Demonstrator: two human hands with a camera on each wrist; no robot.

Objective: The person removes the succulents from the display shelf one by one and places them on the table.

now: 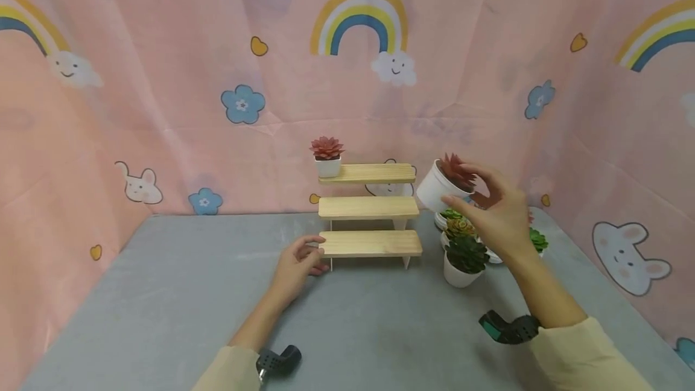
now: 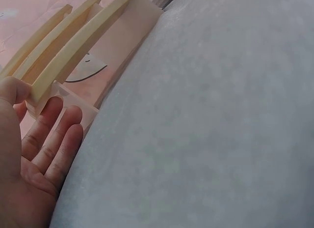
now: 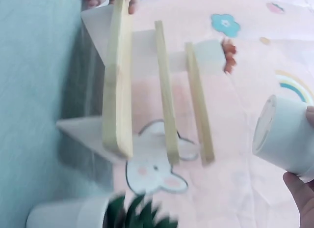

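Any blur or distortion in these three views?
Head view: sharp and evenly lit, soft shadow under the wooden shelf. Left wrist view: shelf boards bow from lens distortion, left hand soft up close. Right wrist view: motion blur on the dark green plant; white pot fairly crisp.

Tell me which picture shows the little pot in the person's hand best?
The head view: the right hand holds the tilted white pot beside the wooden shelf, red plant showing. The right wrist view shows only the pot's white side and base. The left wrist view misses it.
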